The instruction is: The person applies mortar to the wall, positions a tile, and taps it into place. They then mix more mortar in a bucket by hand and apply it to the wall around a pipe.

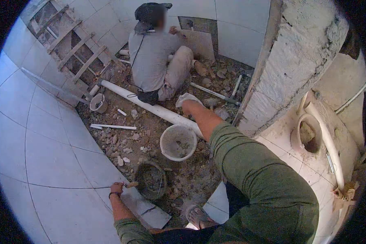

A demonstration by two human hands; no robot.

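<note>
My left hand (116, 188) is closed against the tiled wall at the lower left, beside a short tan wooden piece (131, 184) like a tool handle. It appears to grip this piece; the rest of it cannot be made out. Just right of it stands a dark bucket (151, 181) with grey mix inside. My right arm stretches forward over the rubble. At its end my right hand (187, 106) is closed on a crumpled white cloth (188, 97), which hides most of the fingers. Below that hand sits a white bucket (178, 142) with some grey material in it.
A co-worker (152, 61) squats ahead, one hand on a tile (198, 44) by the far wall. A long white pipe (150, 106) crosses the rubble floor. A wooden ladder (71, 53) leans at the left, near a small bucket (98, 103). A rough wall edge (288, 65) rises at right.
</note>
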